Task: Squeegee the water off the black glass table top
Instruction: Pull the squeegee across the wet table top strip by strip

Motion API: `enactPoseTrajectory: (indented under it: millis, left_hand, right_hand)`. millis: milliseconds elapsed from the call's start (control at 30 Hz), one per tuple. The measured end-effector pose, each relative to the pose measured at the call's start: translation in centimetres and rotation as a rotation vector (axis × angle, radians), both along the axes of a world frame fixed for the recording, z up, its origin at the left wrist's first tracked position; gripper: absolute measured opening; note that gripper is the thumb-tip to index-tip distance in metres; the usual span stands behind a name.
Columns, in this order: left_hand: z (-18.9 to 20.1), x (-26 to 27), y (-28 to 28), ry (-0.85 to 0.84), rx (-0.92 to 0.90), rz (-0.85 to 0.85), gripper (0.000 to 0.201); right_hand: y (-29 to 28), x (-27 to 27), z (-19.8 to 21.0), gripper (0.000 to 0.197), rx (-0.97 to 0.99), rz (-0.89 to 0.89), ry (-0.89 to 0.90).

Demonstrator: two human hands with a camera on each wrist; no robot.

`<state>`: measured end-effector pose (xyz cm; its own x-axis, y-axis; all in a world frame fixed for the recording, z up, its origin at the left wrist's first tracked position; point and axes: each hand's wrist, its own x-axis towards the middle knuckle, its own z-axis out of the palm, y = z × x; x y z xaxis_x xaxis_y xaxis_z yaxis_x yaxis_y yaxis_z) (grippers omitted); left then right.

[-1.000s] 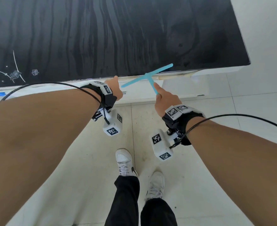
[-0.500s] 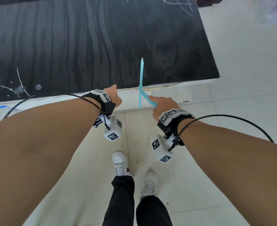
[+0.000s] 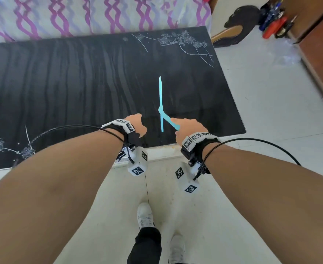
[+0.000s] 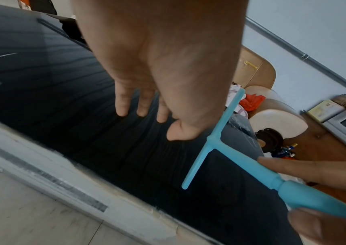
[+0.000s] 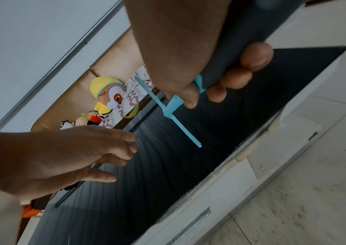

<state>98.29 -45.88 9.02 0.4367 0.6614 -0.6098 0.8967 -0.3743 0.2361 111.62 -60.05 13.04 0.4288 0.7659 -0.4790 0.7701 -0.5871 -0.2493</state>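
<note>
Now, entries by size, largest first.

Black glass table top (image 3: 80, 82): fills the space ahead of the grip; more of it is in view than a second ago, far corner included. Wavy streaks run front to back across the surface, presumably water. No stroke appears laid on this stretch yet. Open glass extends far to the left of the grip; nothing stands on it.

Edges: the near rim sits just under the right wrist, with white frame and floor below. The right edge lies a short way outboard of the grip, near enough for a sideways pull to carry water off it. The far edge butts against patterned fabric (image 3: 99, 14).

Right hand (image 3: 190, 128): wrapped round the handle, forefinger laid along the shaft.

Squeegee (image 3: 160, 103): light blue, T-shaped. A second ago its blade lay crosswise at the near rim; now it points away from the grip, out over the glass. Blade contact cannot be confirmed.

Left hand (image 3: 137, 124): empty, fingers loose and extended, hovering just left of the blade, above the glass.
</note>
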Motion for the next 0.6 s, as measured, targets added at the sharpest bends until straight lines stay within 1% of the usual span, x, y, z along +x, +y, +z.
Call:
enactPoseTrajectory:
  millis: [133, 267, 367, 467, 600]
  left_hand:
    - [0.3, 1.7, 4.2, -0.085, -0.004, 0.066, 0.079]
    - [-0.3, 3.8, 8.5, -0.2, 0.035, 0.124, 0.085]
    - [-1.3, 5.8, 12.3, -0.213, 0.045, 0.138, 0.088]
    - [-2.9, 7.6, 15.7, -0.18, 0.044, 0.143, 0.087]
    - [-6.7, 9.9, 20.2, -0.164, 0.051, 0.183, 0.082]
  right_hand:
    - [4.4, 2.0, 0.0, 0.049, 0.045, -0.075, 0.002]
    - [8.6, 3.9, -1.4, 0.052, 0.14, -0.185, 0.058]
    - [12.3, 5.7, -3.5, 0.052, 0.243, -0.275, 0.114]
    - [15.7, 7.6, -6.1, 0.051, 0.307, -0.352, 0.192]
    - [20.6, 10.6, -10.2, 0.05, 0.344, -0.413, 0.296]
